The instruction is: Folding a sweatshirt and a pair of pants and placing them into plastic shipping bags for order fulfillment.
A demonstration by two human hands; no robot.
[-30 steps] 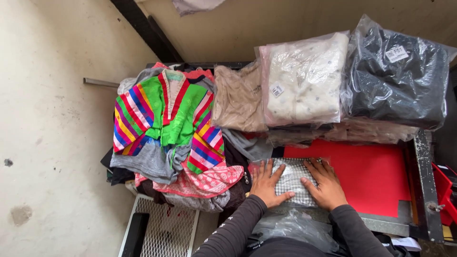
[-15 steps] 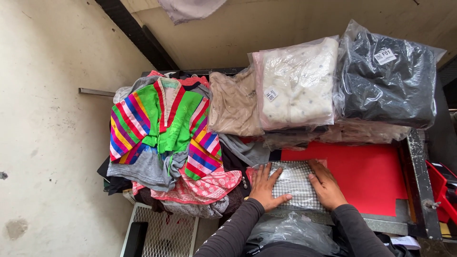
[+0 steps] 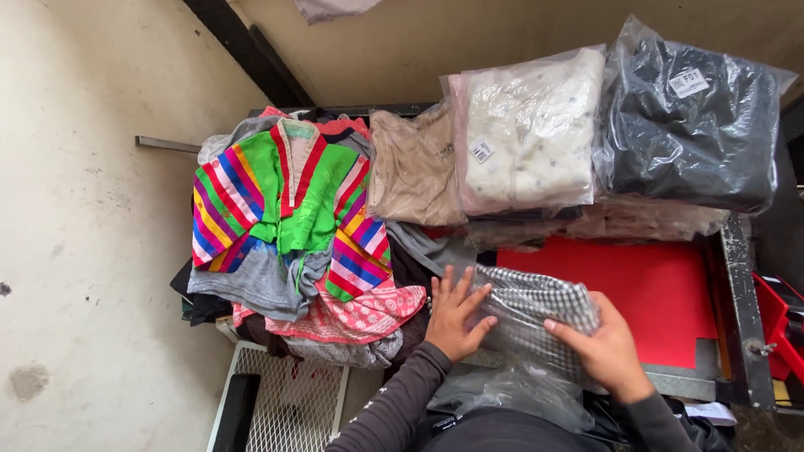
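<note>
Checked garment (image 3: 529, 311) in clear plastic lies on the red board (image 3: 653, 301), its right end lifted. Left hand (image 3: 452, 311) presses it with fingers spread; right hand (image 3: 605, 345) pinches its edge. Bagged clothes (image 3: 603, 134) crowd behind the board, loose bright clothes (image 3: 293, 218) left.

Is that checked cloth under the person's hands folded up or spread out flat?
Folded: the checked cloth forms a small bundle inside clear plastic, with the left hand and right hand on it.

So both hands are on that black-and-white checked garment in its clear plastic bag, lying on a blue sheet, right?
Not quite: the flat sheet is red, not blue, as the head view shows. Both hands, left and right, are on the checked bagged garment.
</note>
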